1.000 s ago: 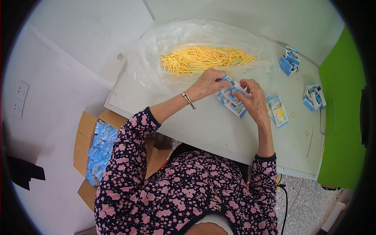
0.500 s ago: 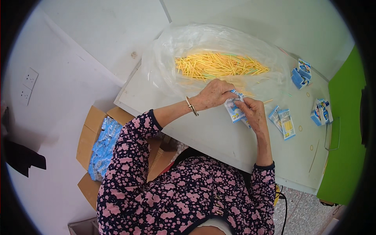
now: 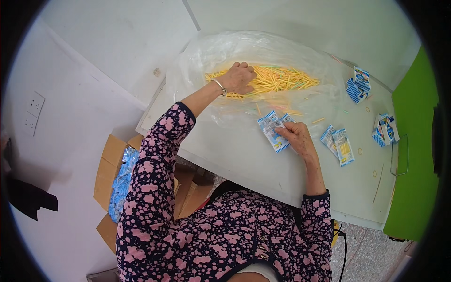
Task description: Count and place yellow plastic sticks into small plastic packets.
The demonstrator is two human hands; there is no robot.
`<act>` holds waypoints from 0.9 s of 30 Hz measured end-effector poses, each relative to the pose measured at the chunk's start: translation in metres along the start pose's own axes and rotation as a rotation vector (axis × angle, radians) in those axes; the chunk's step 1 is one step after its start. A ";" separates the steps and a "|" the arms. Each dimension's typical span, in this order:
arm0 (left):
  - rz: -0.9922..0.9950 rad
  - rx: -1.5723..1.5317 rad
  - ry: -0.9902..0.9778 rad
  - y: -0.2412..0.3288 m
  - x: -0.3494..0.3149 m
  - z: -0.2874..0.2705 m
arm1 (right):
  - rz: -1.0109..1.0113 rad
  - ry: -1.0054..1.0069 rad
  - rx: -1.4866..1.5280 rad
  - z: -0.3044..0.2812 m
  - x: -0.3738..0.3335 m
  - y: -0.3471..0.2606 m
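My left hand [image 3: 238, 77], with a bangle at its wrist, is over the near left part of a pile of thin yellow sticks [image 3: 282, 80]. Its fingers bend down onto the sticks, with the thumb apart from them; the fingertips are partly hidden. The pile, with a few green and orange sticks in it, lies in a clear plastic bag [image 3: 263, 40]. Closer to me, my right hand [image 3: 298, 137] pinches blue-and-white packets [image 3: 271, 134] between thumb and fingers. One packet faces up, and another shows partly behind it.
Right of my right hand lie two packets [image 3: 345, 150], one showing yellow sticks inside. More packets [image 3: 359, 84] and a small printed box [image 3: 385, 130] are near the green panel [image 3: 413, 150]. On the left, a cardboard box [image 3: 105, 174] holds many blue packets.
My left hand has let go of the packets and moved left and away from me, onto the stick pile. My right hand keeps the packets, slightly nearer to me.
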State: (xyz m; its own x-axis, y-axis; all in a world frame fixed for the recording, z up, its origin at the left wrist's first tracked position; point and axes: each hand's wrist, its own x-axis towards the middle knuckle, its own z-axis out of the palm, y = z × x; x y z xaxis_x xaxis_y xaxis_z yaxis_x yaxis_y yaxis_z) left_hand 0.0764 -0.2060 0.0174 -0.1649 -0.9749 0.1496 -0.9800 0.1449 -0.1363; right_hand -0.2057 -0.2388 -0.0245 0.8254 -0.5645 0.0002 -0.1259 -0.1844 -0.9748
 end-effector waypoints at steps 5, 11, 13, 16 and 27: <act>0.025 0.187 -0.186 0.003 0.015 0.010 | 0.003 -0.006 0.033 -0.001 0.002 0.004; 0.027 0.146 -0.016 -0.009 0.011 0.035 | -0.015 -0.014 0.024 0.000 0.001 0.003; 0.039 0.179 0.022 -0.006 0.011 0.042 | -0.010 -0.017 -0.003 -0.001 0.002 0.005; 0.058 0.236 0.051 0.000 0.012 0.041 | -0.008 -0.014 0.058 -0.001 0.001 0.010; -0.081 0.195 0.022 0.001 0.006 0.003 | 0.064 -0.018 0.141 -0.008 0.000 0.000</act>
State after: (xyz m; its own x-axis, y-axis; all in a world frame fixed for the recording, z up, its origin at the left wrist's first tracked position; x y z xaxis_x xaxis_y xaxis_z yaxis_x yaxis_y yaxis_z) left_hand 0.0743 -0.2124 0.0150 -0.0914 -0.9778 0.1888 -0.9503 0.0290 -0.3099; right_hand -0.2099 -0.2449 -0.0223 0.8283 -0.5564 -0.0657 -0.1011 -0.0332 -0.9943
